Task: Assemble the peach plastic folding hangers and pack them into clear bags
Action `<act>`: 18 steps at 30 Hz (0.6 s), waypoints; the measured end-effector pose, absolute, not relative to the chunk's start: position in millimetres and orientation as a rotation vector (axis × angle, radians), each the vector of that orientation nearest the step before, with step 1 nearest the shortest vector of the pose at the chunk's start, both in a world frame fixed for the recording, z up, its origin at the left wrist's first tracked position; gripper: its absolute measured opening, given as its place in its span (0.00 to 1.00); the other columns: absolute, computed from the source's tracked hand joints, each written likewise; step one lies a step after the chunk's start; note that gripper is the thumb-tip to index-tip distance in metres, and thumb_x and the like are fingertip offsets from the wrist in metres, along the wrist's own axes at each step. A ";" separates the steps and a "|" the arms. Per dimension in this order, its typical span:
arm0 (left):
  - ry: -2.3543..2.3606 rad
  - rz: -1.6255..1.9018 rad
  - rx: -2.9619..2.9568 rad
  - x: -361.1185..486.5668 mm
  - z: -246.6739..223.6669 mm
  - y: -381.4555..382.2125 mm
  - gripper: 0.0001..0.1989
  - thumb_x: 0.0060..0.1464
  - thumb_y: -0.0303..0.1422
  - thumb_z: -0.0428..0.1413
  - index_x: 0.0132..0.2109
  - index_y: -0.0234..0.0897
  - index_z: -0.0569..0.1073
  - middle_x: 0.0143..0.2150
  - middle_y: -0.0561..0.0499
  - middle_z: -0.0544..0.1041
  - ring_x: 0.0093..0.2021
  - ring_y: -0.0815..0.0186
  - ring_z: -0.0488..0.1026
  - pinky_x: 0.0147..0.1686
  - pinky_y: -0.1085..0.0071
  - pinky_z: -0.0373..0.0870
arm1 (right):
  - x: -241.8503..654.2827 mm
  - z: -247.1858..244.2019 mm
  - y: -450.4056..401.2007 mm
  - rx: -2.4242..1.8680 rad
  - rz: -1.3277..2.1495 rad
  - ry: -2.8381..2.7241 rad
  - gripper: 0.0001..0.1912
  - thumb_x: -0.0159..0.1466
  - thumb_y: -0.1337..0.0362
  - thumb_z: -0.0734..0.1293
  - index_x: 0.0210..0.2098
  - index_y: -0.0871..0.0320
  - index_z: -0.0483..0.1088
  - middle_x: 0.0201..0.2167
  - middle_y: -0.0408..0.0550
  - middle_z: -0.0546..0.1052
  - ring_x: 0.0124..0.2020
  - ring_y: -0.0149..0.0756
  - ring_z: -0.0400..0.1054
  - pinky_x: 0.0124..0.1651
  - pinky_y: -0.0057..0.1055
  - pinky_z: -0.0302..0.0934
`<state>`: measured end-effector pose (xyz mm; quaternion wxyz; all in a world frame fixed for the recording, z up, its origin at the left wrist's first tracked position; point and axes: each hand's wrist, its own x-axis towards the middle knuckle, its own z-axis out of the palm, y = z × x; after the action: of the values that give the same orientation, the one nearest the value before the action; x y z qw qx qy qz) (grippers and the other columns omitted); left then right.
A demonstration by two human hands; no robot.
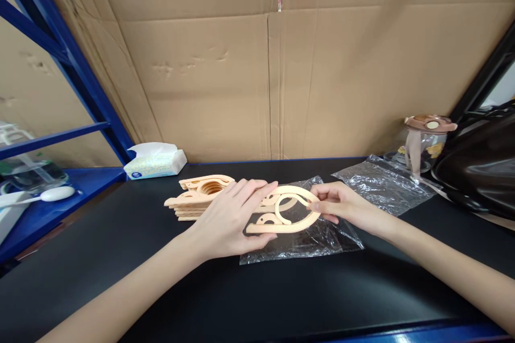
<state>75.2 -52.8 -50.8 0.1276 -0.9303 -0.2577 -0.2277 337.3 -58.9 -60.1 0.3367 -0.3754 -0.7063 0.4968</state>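
A peach-coloured folding clothes hanger (300,228), folded into a loop with a curved hook inside, is held between my two hands. My left hand (233,220) spans its left end, with the thumb at the lower arm and the fingers over the upper one. At the rounded right end, my right hand (336,203) pinches the hanger between thumb and fingers. Under it a clear plastic bag (269,252) lies on the black table; part of another peach piece shows behind the held hanger. A stack of similar folded hangers (189,201) sits left, partly hidden by my left hand.
Another clear plastic bag (374,182) lies to the right, near a transparent drinking bottle (428,144) with a brown lid. A tissue pack (155,161) stands at the back left. Cardboard (209,91) walls the back, with a blue metal frame (80,80) on the left.
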 end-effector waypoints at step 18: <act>-0.703 -0.621 -2.592 77.8 -54.0 -53.6 0.35 0.55 0.44 0.54 0.63 0.28 0.55 0.54 0.39 0.69 0.51 0.54 0.66 0.50 0.60 0.63 | 333.9 -59.0 -64.0 -1.026 1.163 -1.845 0.10 0.59 0.63 0.65 0.24 0.59 0.62 0.18 0.35 0.59 0.17 0.22 0.50 0.20 0.23 0.43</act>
<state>77.8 -53.6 -54.0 0.1912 -0.9230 -0.2502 -0.2212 333.9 -64.0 -59.0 0.3577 -0.3977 -0.7148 0.4505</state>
